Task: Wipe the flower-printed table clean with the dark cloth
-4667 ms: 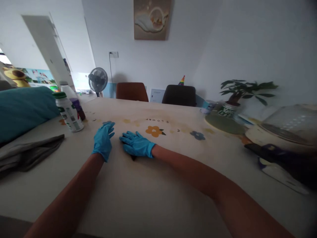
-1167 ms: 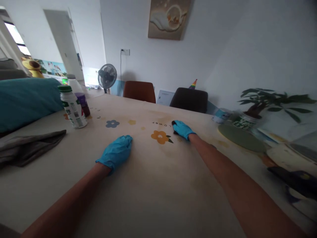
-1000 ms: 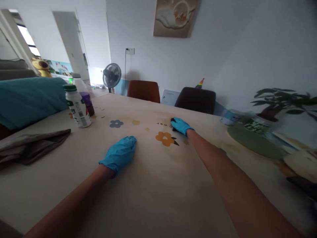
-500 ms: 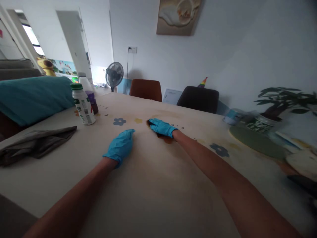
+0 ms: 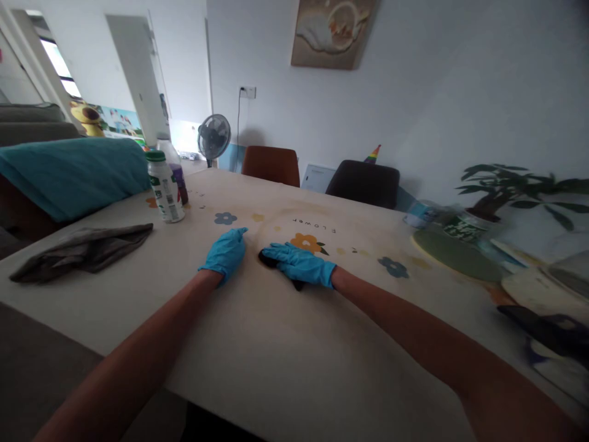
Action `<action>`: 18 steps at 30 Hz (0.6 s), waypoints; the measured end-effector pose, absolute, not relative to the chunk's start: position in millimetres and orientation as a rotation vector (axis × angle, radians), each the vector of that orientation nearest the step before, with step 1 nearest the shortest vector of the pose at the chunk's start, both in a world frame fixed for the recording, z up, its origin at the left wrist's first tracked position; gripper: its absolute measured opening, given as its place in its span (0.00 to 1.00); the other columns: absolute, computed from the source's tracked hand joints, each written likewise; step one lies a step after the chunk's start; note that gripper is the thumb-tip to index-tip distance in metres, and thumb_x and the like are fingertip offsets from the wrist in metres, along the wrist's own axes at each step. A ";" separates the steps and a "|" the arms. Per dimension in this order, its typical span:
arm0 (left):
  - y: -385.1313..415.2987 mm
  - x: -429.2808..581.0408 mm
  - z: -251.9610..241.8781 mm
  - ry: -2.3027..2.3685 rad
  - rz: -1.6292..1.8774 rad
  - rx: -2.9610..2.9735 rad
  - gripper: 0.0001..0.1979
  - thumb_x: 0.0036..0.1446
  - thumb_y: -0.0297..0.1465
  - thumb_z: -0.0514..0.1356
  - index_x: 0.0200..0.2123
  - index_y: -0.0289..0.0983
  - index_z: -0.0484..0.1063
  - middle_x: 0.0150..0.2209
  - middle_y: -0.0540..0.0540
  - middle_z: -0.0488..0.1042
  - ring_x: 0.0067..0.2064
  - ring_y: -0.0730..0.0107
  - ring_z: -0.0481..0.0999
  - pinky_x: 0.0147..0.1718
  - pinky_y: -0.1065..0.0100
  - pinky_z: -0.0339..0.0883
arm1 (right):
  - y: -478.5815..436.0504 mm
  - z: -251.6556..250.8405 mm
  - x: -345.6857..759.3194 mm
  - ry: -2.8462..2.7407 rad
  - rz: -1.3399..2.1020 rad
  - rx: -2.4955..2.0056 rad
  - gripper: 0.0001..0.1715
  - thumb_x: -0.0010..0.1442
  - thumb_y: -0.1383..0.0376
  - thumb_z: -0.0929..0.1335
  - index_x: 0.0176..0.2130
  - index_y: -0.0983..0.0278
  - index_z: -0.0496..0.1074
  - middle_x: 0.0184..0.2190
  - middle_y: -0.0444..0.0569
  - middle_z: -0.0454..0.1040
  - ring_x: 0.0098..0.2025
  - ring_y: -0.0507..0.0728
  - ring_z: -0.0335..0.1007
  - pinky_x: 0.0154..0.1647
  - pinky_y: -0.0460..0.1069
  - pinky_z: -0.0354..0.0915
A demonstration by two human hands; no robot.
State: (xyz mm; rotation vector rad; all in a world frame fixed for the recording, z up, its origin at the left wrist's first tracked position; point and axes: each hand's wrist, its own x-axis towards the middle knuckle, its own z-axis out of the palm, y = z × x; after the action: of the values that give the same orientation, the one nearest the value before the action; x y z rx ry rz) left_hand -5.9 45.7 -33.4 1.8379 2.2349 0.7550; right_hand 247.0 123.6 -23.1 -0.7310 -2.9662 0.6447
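Observation:
Both my hands wear blue gloves and rest on a cream tablecloth [image 5: 285,344] printed with flowers. My right hand [image 5: 298,264] lies flat, fingers stretched out, pressing on a small dark cloth or pad [image 5: 268,259] that peeks out at its fingertips and under the palm. Just to its left, my left hand [image 5: 225,253] lies palm down on the tablecloth with its fingers together, holding nothing. An orange printed flower [image 5: 307,242] sits just beyond my right hand.
A grey rag [image 5: 87,250] lies at the table's left edge. A white bottle with a green cap [image 5: 164,195] and a purple-labelled bottle [image 5: 176,175] stand at the far left. A potted plant [image 5: 478,202], a green mat [image 5: 455,253] and appliances crowd the right side. Two chairs [image 5: 271,166] stand behind.
My right hand has slid the dark cloth back from the far middle of the table toward me and to the left, ending beside my left hand. My left hand stayed about where it was.

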 end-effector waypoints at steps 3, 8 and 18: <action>44.7 -5.1 -28.7 2.233 0.733 1.809 0.31 0.70 0.24 0.47 0.72 0.35 0.71 0.69 0.39 0.75 0.70 0.57 0.74 0.74 0.57 0.61 | 107.2 -23.8 273.8 -2.930 0.711 -0.624 0.39 0.72 0.64 0.62 0.78 0.52 0.65 0.79 0.41 0.61 0.82 0.63 0.51 0.84 0.66 0.43; 42.4 -2.1 -25.8 2.209 0.698 1.804 0.30 0.71 0.25 0.48 0.72 0.34 0.71 0.70 0.39 0.74 0.71 0.56 0.74 0.74 0.57 0.60 | 82.3 -30.8 315.0 -2.839 0.741 -0.603 0.39 0.70 0.66 0.62 0.77 0.54 0.66 0.77 0.45 0.64 0.79 0.62 0.57 0.83 0.66 0.47; 42.2 2.0 -24.9 2.187 0.698 1.825 0.23 0.77 0.36 0.48 0.55 0.36 0.82 0.61 0.37 0.81 0.65 0.52 0.78 0.70 0.55 0.65 | 34.8 -19.4 284.3 -2.922 0.749 -0.511 0.35 0.78 0.53 0.62 0.78 0.59 0.64 0.79 0.50 0.59 0.82 0.64 0.50 0.84 0.65 0.41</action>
State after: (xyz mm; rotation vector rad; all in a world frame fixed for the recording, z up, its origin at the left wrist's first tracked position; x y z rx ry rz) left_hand 2.0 42.2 -24.9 1.8252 2.1868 0.6975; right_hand 284.3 34.8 -19.4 -0.5111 -2.9220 0.7487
